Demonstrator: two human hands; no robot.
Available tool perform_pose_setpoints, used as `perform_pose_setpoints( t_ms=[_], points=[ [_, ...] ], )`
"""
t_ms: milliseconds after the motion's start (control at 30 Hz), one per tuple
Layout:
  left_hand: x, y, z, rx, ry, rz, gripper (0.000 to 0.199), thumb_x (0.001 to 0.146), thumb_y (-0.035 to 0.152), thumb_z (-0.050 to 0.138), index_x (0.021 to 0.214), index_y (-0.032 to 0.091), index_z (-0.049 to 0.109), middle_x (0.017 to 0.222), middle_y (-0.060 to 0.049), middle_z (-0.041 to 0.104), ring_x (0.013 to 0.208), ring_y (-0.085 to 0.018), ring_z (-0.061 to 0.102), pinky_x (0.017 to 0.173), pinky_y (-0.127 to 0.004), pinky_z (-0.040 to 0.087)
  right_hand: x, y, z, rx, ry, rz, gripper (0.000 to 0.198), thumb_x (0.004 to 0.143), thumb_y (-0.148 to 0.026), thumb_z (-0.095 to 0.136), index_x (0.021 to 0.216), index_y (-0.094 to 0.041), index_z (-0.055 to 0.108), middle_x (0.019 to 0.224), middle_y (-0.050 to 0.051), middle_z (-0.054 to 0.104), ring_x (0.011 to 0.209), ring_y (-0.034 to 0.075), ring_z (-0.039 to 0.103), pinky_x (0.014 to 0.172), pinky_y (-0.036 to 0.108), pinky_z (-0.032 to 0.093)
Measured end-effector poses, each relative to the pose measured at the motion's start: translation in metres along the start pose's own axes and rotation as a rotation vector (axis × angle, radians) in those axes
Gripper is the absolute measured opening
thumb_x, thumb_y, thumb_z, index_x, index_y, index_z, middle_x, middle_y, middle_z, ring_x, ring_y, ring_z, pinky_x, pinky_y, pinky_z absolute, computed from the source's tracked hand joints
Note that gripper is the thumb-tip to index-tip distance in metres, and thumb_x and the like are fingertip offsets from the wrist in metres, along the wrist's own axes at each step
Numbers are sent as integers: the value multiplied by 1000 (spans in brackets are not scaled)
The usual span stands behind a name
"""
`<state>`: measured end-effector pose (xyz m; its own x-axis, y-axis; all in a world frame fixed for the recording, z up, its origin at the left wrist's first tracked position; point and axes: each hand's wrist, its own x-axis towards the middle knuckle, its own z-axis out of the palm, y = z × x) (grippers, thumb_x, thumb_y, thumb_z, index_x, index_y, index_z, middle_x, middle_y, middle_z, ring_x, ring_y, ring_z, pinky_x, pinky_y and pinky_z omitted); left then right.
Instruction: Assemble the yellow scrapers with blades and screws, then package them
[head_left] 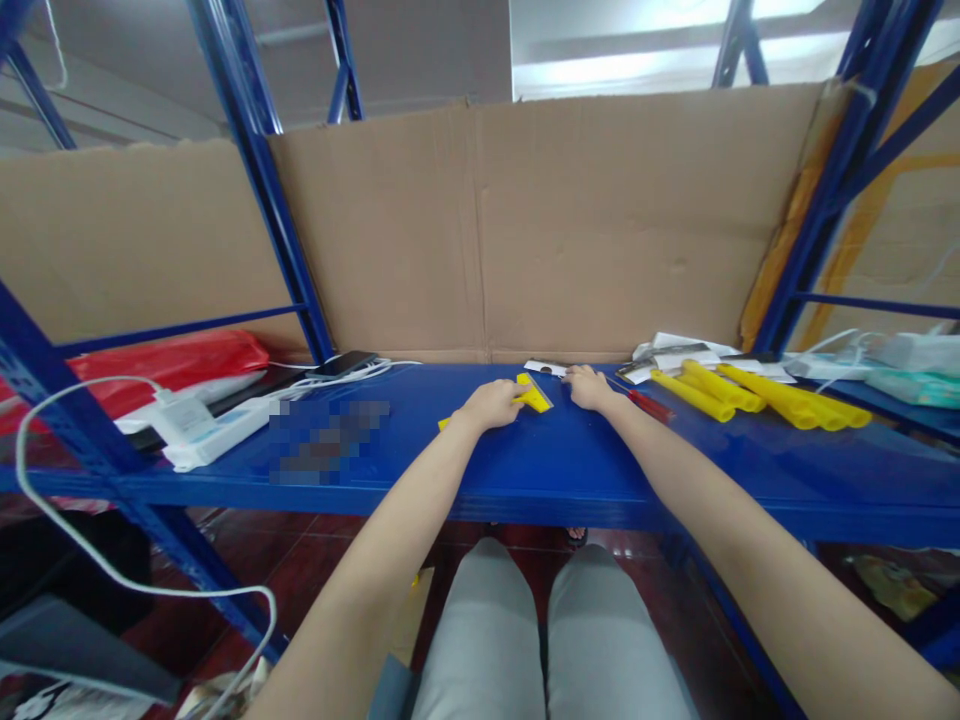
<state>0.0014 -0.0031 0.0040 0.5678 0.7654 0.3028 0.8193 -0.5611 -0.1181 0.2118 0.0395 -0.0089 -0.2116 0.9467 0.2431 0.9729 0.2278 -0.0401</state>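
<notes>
My left hand (495, 404) is closed around the handle of a yellow scraper (532, 393). The scraper's wide head points right, with a thin pale blade along its edge, and the handle's end sticks out to the left of my hand. My right hand (587, 387) rests low over the tabletop with its fingers bent; what they pinch, if anything, is too small to make out. By its fingertips lies a small white piece with a dark spot (545, 369). A screwdriver with a red handle (651, 405) lies just right of my right hand.
Several yellow tubular handles (780, 398) lie on the blue shelf (570, 470) at right, before white papers and flat packets (675, 352). To the left are a white power strip (225, 430), a phone with cables (349, 364) and a red bag (187, 362). Cardboard (570, 220) closes the back.
</notes>
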Motion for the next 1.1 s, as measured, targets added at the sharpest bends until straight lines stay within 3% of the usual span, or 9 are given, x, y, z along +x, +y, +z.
perform_pose_setpoints(
  t_ms=[100, 233, 400, 600, 833, 1100],
  points=[
    [1, 0, 3, -14, -2, 33, 38, 89, 27, 48, 125, 22, 60, 118, -8, 66, 106, -22, 62, 91, -31, 46, -3, 0, -2, 30, 58, 4, 27, 86, -14, 48, 100, -20, 70, 122, 12, 60, 118, 28, 47, 99, 45, 37],
    [0, 3, 3, -35, -2, 84, 39, 89, 26, 48, 126, 23, 59, 119, -7, 66, 106, -22, 62, 91, -31, 46, -6, -2, -3, 138, 3, 96, 14, 82, -17, 57, 86, -19, 70, 101, 11, 67, 101, 25, 57, 86, 35, 45],
    [-1, 10, 0, -31, 3, 139, 37, 89, 27, 49, 124, 25, 61, 115, -6, 67, 105, -22, 62, 89, -30, 46, -6, -2, -6, 364, -17, 46, 14, 78, -11, 59, 66, -18, 64, 75, 5, 68, 76, 17, 61, 73, 25, 45],
    [-2, 16, -2, -30, 7, 209, 38, 90, 27, 48, 126, 26, 59, 107, -5, 68, 100, -21, 62, 86, -29, 47, -6, -9, -14, 600, 151, -76, 10, 79, -13, 56, 71, -16, 60, 79, 3, 67, 74, 13, 58, 75, 24, 45],
    [-3, 19, -3, -31, 1, 241, 39, 90, 26, 47, 127, 27, 58, 107, -6, 67, 101, -22, 62, 86, -31, 47, -8, -13, -13, 667, 146, -209, 12, 73, -9, 58, 65, -17, 56, 75, 1, 63, 74, 13, 56, 79, 26, 44],
    [-2, 17, -2, -58, -3, 209, 38, 90, 27, 48, 127, 26, 58, 110, -6, 68, 101, -21, 63, 88, -30, 47, -10, -15, -14, 767, 134, -205, 11, 74, -11, 58, 66, -17, 56, 72, 0, 62, 71, 13, 56, 78, 27, 46]
  ],
)
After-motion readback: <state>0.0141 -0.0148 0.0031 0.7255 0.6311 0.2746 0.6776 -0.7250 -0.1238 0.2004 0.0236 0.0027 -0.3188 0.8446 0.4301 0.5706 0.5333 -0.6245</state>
